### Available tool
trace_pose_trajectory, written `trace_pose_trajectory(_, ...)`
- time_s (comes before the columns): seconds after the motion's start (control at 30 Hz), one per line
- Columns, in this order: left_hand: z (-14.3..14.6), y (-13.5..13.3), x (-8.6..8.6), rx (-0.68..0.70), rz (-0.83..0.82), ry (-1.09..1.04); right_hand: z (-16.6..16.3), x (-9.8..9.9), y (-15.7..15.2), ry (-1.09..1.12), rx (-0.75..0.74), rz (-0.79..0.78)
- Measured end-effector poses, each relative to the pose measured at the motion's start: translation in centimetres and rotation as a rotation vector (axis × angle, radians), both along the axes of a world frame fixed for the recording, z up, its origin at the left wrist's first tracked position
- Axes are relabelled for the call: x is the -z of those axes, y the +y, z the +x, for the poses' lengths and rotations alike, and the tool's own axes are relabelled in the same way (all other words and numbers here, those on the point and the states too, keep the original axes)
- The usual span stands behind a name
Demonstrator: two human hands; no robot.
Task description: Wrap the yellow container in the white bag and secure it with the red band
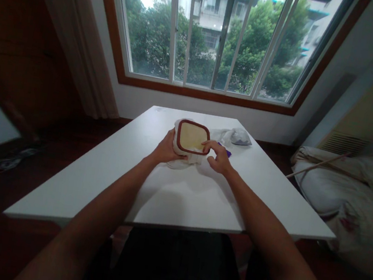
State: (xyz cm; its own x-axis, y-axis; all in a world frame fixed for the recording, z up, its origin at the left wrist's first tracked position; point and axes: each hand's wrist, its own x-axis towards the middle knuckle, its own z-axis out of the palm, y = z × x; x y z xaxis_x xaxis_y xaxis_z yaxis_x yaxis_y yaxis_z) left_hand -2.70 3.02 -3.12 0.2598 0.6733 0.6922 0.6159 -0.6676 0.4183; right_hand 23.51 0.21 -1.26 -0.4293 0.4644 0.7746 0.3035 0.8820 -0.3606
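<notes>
A rounded-square embroidery hoop with a reddish-brown rim is held tilted up above the table, facing me. Cream fabric is stretched across it, and loose white cloth hangs around its left side and below. My left hand grips the hoop at its lower left, with the fingers partly hidden behind the cloth. At the lower right, my right hand reaches over the rim, bent fingertips touching the fabric and the thumb apart below. I make out nothing held there. A small purple item lies partly hidden behind this hand.
The white table extends from me toward the window. On its far right lies a crumpled whitish bag or cloth. Beyond the right edge are a covered bulky pile with a thin stick and a standing air conditioner.
</notes>
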Motion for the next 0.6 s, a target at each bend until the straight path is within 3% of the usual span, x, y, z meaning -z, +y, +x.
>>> trace_pose_trajectory(0.13, 0.9, -0.5, -0.2, -0.159, 0.024, 0.113, -0.4, -0.6, -0.4, -0.059, 0.061, 0.032)
trace_pose_trajectory(0.33, 2.3, -0.9, 0.0, -0.284, 0.008, 0.079, -1.6, -0.5, -0.3, -0.186, 0.175, 0.121)
trace_pose_trajectory(0.47, 2.3, -0.6, -0.1, -0.267, -0.019, 0.068, -1.6, -0.8, -0.1, -0.037, 0.229, 0.166)
trace_pose_trajectory(0.6, 1.9, -0.3, -0.1, -0.24, -0.024, 0.041, -0.1, -2.0, 0.0, 0.298, 0.369, 0.164)
